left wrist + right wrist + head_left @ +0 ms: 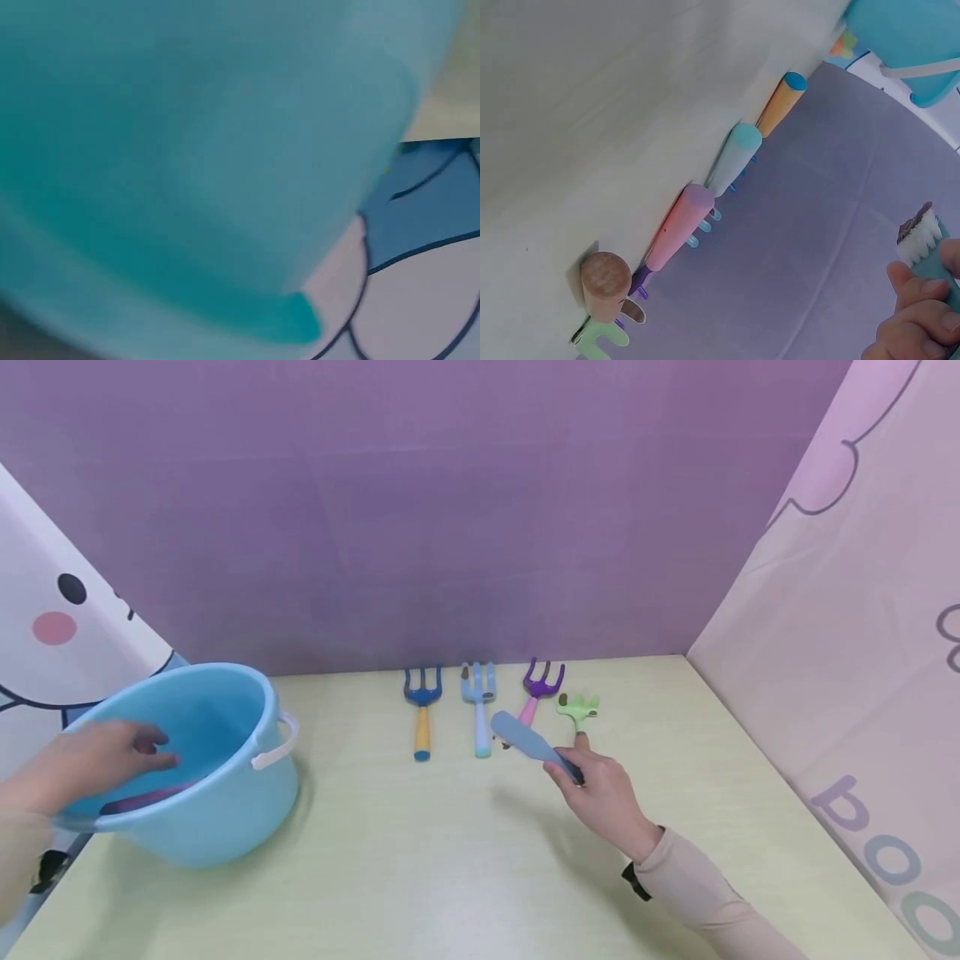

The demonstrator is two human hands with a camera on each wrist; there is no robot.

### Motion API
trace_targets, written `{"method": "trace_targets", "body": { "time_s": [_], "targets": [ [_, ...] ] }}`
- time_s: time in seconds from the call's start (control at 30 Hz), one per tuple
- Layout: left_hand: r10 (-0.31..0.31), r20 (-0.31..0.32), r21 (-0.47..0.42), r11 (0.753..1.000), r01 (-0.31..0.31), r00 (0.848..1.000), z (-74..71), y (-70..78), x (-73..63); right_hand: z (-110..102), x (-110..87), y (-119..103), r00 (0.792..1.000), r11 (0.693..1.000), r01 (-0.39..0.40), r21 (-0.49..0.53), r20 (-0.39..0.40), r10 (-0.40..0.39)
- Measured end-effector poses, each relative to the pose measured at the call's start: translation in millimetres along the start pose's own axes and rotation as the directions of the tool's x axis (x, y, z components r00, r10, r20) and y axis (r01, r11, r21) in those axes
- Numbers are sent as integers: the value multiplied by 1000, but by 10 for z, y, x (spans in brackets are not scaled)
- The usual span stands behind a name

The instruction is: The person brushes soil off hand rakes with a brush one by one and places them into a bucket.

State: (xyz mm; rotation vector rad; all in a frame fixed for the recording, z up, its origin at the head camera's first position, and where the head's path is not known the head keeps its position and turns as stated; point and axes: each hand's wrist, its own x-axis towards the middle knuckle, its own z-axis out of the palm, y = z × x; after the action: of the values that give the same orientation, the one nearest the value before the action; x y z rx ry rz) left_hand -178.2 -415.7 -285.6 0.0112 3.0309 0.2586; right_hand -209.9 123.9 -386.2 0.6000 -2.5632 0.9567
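My right hand point(603, 793) grips a blue brush point(525, 737) by its flat handle above the table. Its white bristles point(921, 241) with a dark patch on them show in the right wrist view. Over the light blue bucket point(217, 827) at the left, my left hand point(112, 758) has loosely bent fingers and nothing visible in them. Beneath it a dark purple object point(146, 797) lies inside the bucket, its kind unclear. The left wrist view is mostly filled by the blurred bucket wall point(247, 150).
Along the table's back lie a blue hand fork with yellow handle point(422, 714), a light blue fork point(481, 714), a purple fork with pink handle point(534, 689) and a small green tool point(579, 708). A purple backdrop point(465, 527) stands behind. The bucket's white handle point(277, 750) hangs rightward.
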Motion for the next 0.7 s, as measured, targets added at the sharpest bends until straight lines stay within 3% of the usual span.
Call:
{"method": "trace_targets", "body": {
  "time_s": [0.1,0.27,0.33,0.4,0.43,0.47,0.5,0.53,0.6,0.63,0.7],
  "targets": [
    [-3,-111,43,999,8,994,-87,119,-82,-7,2,-1,1000,1000,0,0,4,0],
    [-28,-256,58,997,44,966,-209,387,-199,-15,-1,-5,1000,1000,2,1,9,-2],
    [-50,-307,43,997,67,950,-240,510,-257,-15,-3,-6,1000,1000,-1,0,13,1],
    [-32,-389,48,997,55,921,-253,641,-332,-15,-6,-7,1000,1000,-5,-1,16,5],
    [13,-460,58,998,15,888,-249,704,-368,-16,-7,-8,1000,1000,-7,-2,17,7],
    [70,-531,81,996,-31,844,-241,766,-402,-16,-9,-8,1000,1000,-7,-2,19,7],
    [136,-598,120,990,-80,790,-231,830,-431,-17,-10,-10,1000,1000,-8,-1,20,8],
    [206,-659,167,978,-126,723,-216,892,-456,-17,-11,-11,1000,1000,-6,-2,21,7],
    [322,-755,251,947,-201,571,-173,1019,-489,-18,-12,-13,1000,1000,-5,-1,23,5],
    [365,-779,283,930,-232,511,-153,1083,-494,-17,-12,-13,1000,1000,-5,1,25,5],
    [394,-794,305,917,-258,462,-112,1218,-512,-14,-13,-13,1000,1000,-3,1,28,3]
  ]
}}
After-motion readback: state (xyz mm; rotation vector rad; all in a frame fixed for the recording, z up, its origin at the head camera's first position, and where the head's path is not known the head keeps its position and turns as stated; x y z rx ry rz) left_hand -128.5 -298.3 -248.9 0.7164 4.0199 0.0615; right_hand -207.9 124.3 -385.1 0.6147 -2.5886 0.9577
